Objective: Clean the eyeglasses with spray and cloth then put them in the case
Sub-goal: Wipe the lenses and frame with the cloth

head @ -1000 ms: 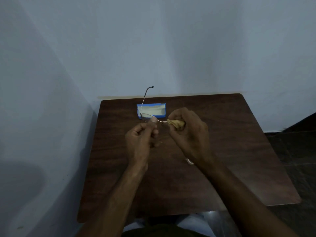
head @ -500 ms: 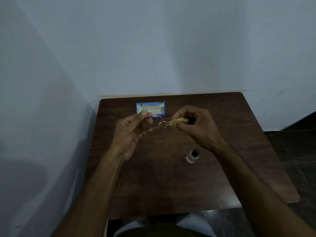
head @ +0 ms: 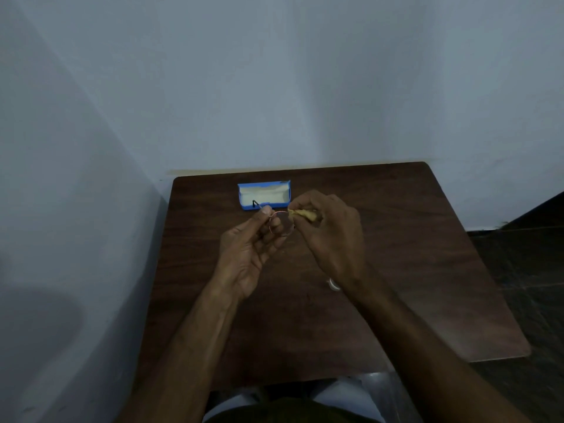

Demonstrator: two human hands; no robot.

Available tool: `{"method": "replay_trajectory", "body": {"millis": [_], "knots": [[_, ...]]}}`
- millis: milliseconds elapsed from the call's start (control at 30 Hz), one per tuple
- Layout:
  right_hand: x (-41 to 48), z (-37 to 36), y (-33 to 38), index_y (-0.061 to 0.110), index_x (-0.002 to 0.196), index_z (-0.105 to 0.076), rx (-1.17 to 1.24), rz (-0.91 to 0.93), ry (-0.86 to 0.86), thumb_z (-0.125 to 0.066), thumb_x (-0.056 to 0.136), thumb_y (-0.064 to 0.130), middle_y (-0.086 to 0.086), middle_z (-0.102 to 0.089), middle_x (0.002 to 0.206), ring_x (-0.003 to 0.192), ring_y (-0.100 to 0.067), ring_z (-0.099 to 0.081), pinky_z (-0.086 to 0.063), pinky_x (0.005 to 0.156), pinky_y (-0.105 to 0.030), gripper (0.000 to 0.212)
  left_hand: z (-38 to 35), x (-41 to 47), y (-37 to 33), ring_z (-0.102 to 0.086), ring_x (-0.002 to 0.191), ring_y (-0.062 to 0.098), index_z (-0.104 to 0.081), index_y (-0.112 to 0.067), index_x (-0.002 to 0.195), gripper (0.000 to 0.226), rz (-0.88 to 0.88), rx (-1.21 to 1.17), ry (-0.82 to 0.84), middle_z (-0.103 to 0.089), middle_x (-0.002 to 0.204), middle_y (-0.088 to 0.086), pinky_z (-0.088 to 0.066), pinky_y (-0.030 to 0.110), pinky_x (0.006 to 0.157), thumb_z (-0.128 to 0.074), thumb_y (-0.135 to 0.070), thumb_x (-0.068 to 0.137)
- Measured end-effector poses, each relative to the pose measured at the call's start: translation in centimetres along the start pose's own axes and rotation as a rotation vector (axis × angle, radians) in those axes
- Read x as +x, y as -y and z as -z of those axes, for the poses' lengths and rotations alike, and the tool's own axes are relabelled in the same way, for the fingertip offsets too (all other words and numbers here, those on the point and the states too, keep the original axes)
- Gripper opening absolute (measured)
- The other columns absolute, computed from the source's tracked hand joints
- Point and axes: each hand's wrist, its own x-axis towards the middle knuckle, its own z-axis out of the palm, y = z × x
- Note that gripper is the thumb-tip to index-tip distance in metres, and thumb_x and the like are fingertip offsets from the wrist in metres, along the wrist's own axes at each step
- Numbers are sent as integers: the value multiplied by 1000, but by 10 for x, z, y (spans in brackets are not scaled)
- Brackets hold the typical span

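Thin wire-rimmed eyeglasses with round lenses are held above the brown table. My left hand pinches the frame at its left lens. My right hand presses a bunched yellow cloth against the right side of the glasses. An open blue case with a pale lining lies on the table just behind my hands. One dark temple tip shows in front of the case. The small spray bottle stands on the table, mostly hidden by my right wrist.
The table sits in a corner, with a grey wall behind it and another to its left. A dark floor lies beyond the table's right edge. My lap shows below the near edge.
The glasses have turned so that one round lens faces me. My right wrist has dropped over the spray bottle, which was in plain sight half a second ago.
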Motion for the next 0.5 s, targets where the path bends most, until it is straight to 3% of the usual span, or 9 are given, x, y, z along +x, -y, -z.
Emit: {"method": "replay_trajectory", "body": {"millis": [133,233,400,500], "knots": [[-6,-10,15,21,105,-74,-65,79,-36,-76,90,21,6,-73,97,89,-12,-63,-54,72,-31,15,-7,-2,8,-76,80,14,-81,-11,99,15,35,-26,-4,-79,91,5,-66,29,71,-72,-23,96],[-14,-19,18,14,110,-76,-90,189,-75,-74,92,16,0,-76,105,96,-19,-68,-55,78,-35,18,-9,1,8,-73,90,19,-81,-12,105,21,50,-70,-34,-76,102,9,-64,30,74,-73,-29,95],[-36,-26,10,6,107,-76,-154,303,-85,-66,94,13,-8,-75,105,97,-23,-70,-58,80,-38,17,-12,4,5,-74,72,13,-79,-7,110,26,52,-171,-68,-79,94,7,-62,24,62,-73,-27,96],[-35,-21,2,4,104,-74,-197,307,-115,-64,97,16,-11,-72,104,98,-22,-62,-54,85,-36,17,-10,6,5,-77,72,14,-80,-9,102,17,59,-222,-70,-80,90,9,-66,28,73,-73,-23,96]]}}
